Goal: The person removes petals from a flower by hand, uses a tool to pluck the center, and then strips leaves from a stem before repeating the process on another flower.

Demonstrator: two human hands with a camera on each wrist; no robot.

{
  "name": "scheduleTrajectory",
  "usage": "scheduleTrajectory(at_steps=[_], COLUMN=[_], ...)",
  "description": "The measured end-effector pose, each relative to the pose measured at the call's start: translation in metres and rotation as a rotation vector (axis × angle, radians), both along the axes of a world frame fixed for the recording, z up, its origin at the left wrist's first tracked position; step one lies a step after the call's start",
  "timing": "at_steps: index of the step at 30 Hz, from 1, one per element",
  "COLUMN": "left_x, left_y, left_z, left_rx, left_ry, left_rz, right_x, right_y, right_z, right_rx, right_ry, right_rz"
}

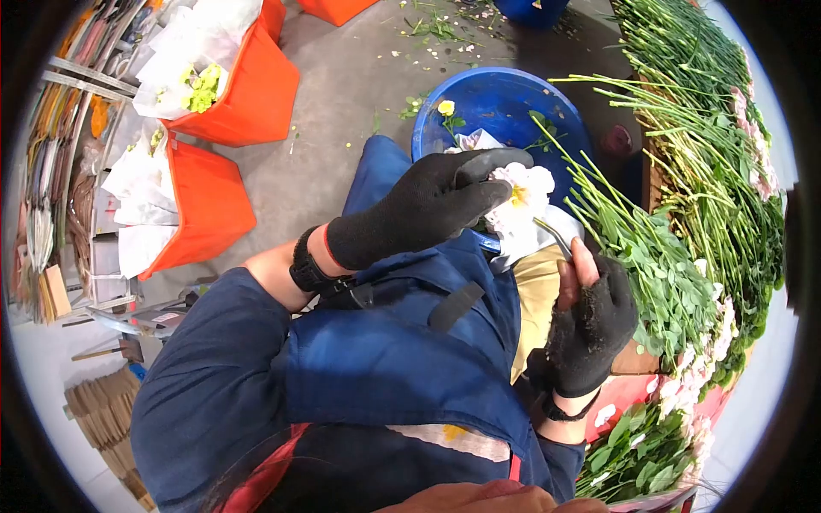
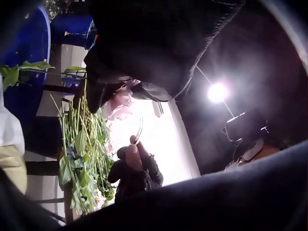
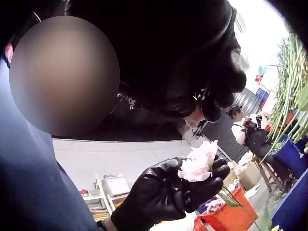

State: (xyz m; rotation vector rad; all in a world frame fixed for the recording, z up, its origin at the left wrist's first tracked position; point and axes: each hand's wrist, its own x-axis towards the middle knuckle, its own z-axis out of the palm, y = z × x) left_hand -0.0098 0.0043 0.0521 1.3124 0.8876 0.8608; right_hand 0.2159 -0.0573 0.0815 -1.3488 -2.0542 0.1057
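Over the lap, in the head view, the left hand (image 1: pixel 432 201) reaches across, thumb and fingers holding the pale flower (image 1: pixel 523 192) near the blue bucket (image 1: pixel 479 79). The right hand (image 1: pixel 594 321) is raised close by, bare fingertips pinching a thin tool (image 1: pixel 554 235). In left wrist view, this tool points upward from the fingers. In right wrist view, the left palm shows, and the flower lies against its bent fingers.

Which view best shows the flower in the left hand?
The head view: the flower faces it, yellow centre visible. The right wrist view shows its petals against the left hand; the left wrist view, only some petals, partly hidden.
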Motion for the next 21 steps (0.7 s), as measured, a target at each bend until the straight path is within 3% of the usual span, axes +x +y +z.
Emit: scheduleTrajectory(at_steps=[8,11,21], left_x=[-0.002,-0.003,-0.003], left_y=[-0.005,-0.004,-0.006], left_z=[0.011,-0.005,0.001], left_rx=[0.062,0.227,0.07], left_ry=[0.207,0.177,0.17], left_rz=[-0.05,-0.011,-0.054], right_x=[-0.015,-0.017,-0.02], right_y=[-0.001,0.0,-0.001], right_z=[0.008,0.008,0.004], right_rx=[-0.06,-0.037,-0.04], right_ry=[-0.264,-0.307,-0.335], right_rz=[-0.072,-0.054,-0.051])
